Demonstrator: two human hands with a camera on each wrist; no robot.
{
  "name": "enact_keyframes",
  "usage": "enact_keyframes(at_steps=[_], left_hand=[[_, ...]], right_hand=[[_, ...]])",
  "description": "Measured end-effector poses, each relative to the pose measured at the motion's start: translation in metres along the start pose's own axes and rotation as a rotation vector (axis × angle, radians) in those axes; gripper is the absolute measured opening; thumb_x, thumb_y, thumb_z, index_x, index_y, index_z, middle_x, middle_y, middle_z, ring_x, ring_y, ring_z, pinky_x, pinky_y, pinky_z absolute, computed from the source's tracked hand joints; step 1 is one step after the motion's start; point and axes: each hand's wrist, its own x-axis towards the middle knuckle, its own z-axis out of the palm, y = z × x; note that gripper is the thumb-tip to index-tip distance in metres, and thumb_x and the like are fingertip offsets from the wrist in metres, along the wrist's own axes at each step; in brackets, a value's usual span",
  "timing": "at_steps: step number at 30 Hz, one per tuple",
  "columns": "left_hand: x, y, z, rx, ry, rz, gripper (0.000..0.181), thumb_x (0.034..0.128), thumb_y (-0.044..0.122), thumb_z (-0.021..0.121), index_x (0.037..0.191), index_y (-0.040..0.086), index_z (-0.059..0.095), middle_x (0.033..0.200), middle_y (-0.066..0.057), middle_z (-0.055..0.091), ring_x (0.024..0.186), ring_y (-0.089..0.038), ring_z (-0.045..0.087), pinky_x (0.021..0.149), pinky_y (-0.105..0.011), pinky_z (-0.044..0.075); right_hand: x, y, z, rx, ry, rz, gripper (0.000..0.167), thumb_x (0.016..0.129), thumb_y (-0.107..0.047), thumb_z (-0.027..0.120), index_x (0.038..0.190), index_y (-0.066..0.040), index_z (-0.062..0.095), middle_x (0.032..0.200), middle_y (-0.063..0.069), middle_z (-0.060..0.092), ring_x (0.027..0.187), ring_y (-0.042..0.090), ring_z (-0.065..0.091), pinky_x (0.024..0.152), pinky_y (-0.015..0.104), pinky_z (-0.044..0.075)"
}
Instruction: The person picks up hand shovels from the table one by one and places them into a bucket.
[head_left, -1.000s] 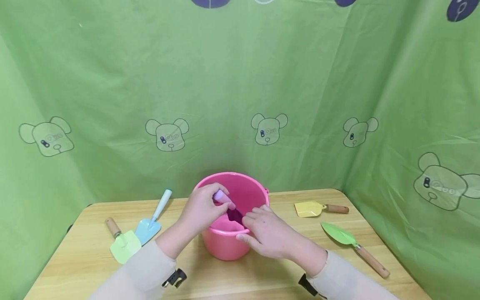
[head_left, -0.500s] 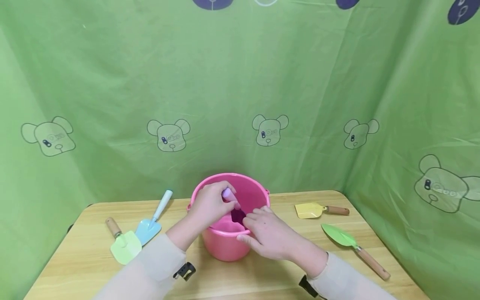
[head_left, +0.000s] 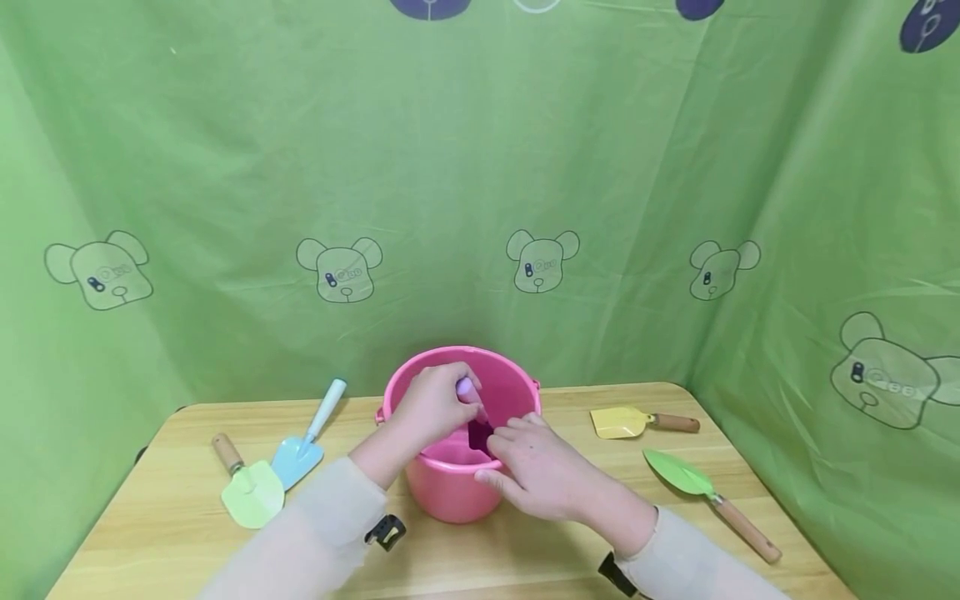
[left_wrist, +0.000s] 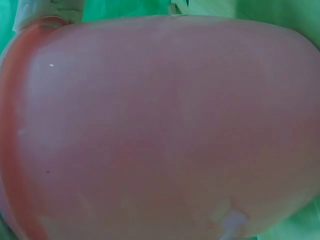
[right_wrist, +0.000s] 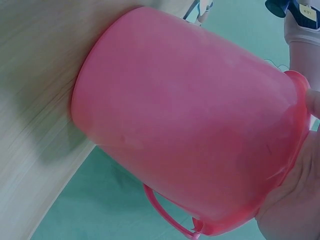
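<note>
The left hand has shifted rightward, nearer the right hand, its fingers curled round the purple tool. Inside the pink bucket, the tool slants, handle end up and leftward, dark end downward. The right hand grips the bucket's rim as before.

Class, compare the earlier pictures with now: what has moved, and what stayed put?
The left hand shifted rightward over the pink bucket, the purple tool in its grip moving along. The right hand kept holding the bucket, which stayed put, like the yellow shovel.
</note>
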Motion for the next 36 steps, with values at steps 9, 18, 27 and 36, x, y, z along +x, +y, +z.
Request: enact_keyframes(at_steps=[9,18,27,36], left_hand=[[0.004,-0.001,0.006,-0.041,-0.047,0.018,0.017,0.0831,0.006,0.08,0.092,0.011,0.067,0.078,0.009,0.068,0.075,-0.008,0.065,0.072,-0.025,0.054],[0.009,-0.002,0.011,0.005,-0.083,0.046,0.019,0.0815,0.005,0.081,0.092,0.012,0.066,0.084,0.004,0.068,0.081,-0.012,0.066,0.077,-0.026,0.054],[0.006,-0.002,0.01,-0.015,-0.143,0.005,0.019,0.0825,0.0,0.075,0.091,0.011,0.063,0.077,0.006,0.068,0.073,-0.008,0.064,0.073,-0.027,0.054],[0.001,-0.002,0.005,0.084,-0.208,0.004,0.017,0.0805,-0.001,0.073,0.096,0.005,0.073,0.077,0.006,0.069,0.069,-0.007,0.062,0.067,-0.024,0.052]], right_hand=[[0.0,-0.001,0.0,0.006,0.0,0.004,0.029,0.101,-0.044,0.053,0.084,-0.02,0.054,0.078,-0.013,0.045,0.078,0.01,0.042,0.084,0.033,0.036],[-0.001,0.0,-0.001,0.007,0.007,0.007,0.033,0.102,-0.047,0.049,0.084,-0.021,0.054,0.078,-0.013,0.046,0.078,0.01,0.042,0.083,0.032,0.036],[-0.001,0.0,0.0,0.008,0.025,-0.003,0.031,0.101,-0.045,0.052,0.084,-0.02,0.054,0.076,-0.013,0.044,0.077,0.01,0.042,0.082,0.032,0.035],[-0.001,0.0,0.0,0.008,0.026,-0.003,0.03,0.1,-0.044,0.055,0.082,-0.02,0.051,0.075,-0.014,0.041,0.075,0.009,0.041,0.082,0.031,0.035]])
